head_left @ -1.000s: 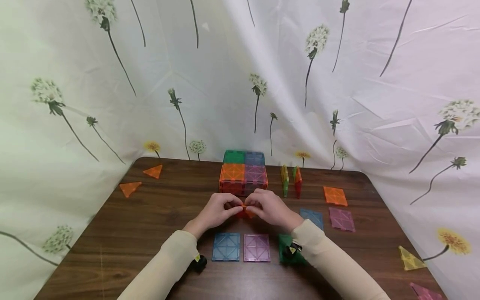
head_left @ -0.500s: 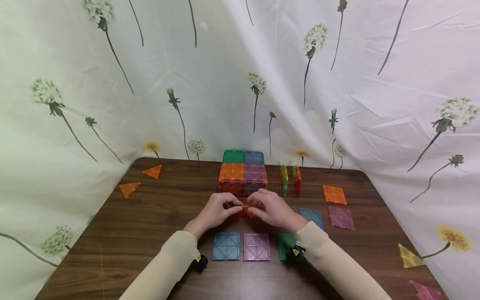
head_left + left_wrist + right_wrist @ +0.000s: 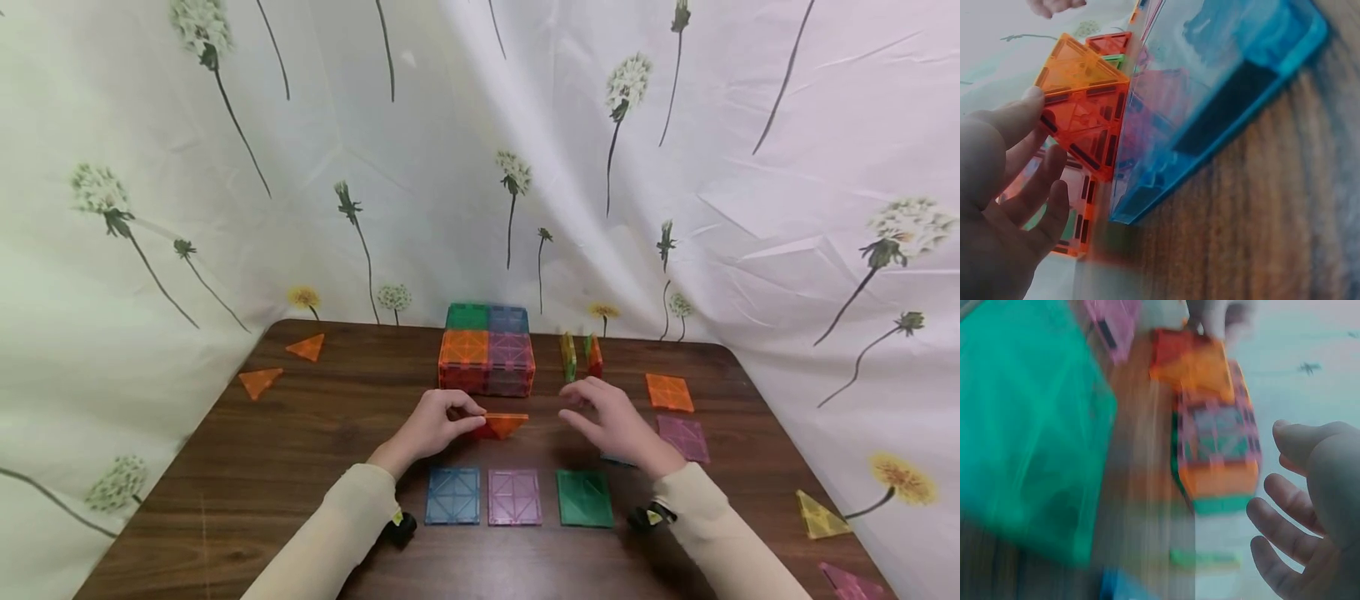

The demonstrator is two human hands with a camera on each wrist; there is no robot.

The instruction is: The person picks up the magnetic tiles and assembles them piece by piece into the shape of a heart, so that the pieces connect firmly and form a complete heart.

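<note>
Between thumb and fingers my left hand [image 3: 433, 423] pinches the left end of a small piece made of magnetic tiles. In the left wrist view it shows as an orange tile [image 3: 1075, 65] joined along an edge to a red triangular tile [image 3: 1091, 119]. From the head, the orange triangle [image 3: 504, 425] points down toward me, with its long edge on top. My right hand [image 3: 618, 423] is off to the right of it, holding nothing, with thumb and fingers apart. Behind the piece stands a box of magnetic tiles [image 3: 487, 362], its top green, blue, orange and purple.
Blue [image 3: 453, 496], purple [image 3: 513, 497] and green square tiles [image 3: 584, 498] lie in a front row. Two tile pairs [image 3: 568, 357] stand upright right of the box. More squares, including an orange tile [image 3: 670, 392], lie at right; orange triangles [image 3: 261, 382] lie at far left.
My right hand has let go of the orange and red piece and moved right, uncovering the piece's right end and the green square. My left hand has stayed in place, still pinching it.
</note>
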